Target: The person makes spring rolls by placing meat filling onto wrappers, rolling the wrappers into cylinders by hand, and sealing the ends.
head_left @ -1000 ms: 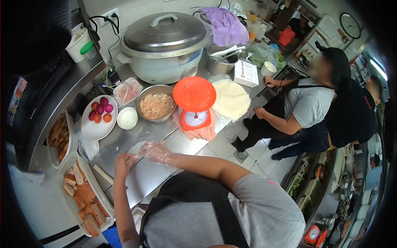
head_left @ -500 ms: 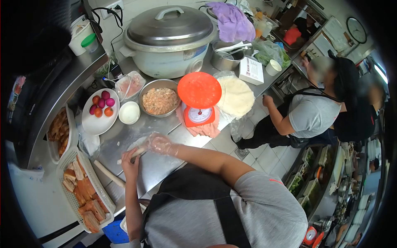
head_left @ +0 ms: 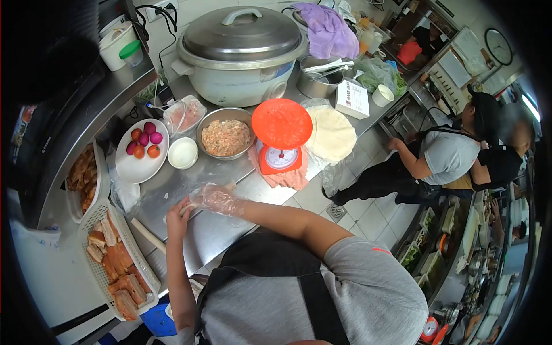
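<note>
My bare left hand is closed, its fingertips pinching one end of a pale roll that looks like dough. My right hand, in a clear plastic glove, is wrapped round the same roll close beside it. Most of the roll is hidden by the hands; a pale tip shows beyond the right hand. Another pale, rod-shaped piece lies on the steel worktop left of my left hand. Behind the hands stand a metal bowl of minced filling and a small white bowl.
A red kitchen scale stands on a pink cloth, with a flat dough round beside it. A rice cooker is at the back. Left are a plate of eggs and tomatoes and a basket of meat. Co-workers stand right.
The roll has shifted up and right: its end no longer shows left of my left hand, and a tip shows beyond my right hand. My hands are closer together. The nearest co-worker has turned.
</note>
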`<state>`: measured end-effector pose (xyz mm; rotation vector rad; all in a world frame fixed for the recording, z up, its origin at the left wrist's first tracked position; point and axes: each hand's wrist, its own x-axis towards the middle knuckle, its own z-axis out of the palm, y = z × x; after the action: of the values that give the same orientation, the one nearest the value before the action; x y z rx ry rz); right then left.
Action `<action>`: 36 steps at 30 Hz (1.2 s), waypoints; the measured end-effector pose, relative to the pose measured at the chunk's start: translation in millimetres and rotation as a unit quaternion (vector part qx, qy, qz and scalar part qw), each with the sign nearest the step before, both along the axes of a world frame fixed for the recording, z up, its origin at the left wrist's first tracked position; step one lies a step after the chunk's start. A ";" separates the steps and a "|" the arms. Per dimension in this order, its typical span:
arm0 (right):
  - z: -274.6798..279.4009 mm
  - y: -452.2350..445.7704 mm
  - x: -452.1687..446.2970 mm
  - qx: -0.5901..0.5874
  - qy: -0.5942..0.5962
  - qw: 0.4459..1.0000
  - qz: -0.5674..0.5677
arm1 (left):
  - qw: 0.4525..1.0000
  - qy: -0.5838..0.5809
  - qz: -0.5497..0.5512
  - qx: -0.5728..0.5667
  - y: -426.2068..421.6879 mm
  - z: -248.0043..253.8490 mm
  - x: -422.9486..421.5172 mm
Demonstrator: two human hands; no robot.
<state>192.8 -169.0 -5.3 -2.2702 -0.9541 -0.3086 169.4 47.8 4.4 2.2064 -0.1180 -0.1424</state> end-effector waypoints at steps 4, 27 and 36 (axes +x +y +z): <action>-1.6 -3.6 4.5 -0.033 0.033 0.999 0.009 | 0.994 -0.102 -0.012 0.042 -11.1 19.0 -12.5; 19.1 -61.7 9.4 -0.154 0.065 0.985 -0.038 | 0.995 -0.096 -0.018 0.026 0.8 5.5 0.9; 81.5 -63.9 -3.3 -0.126 0.053 0.985 -0.104 | 0.996 -0.063 -0.059 -0.026 14.6 -7.7 23.1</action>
<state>189.5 -233.0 76.2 -2.5959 -0.7355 -0.1600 192.5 62.4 -3.3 2.1567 -0.3193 -0.0648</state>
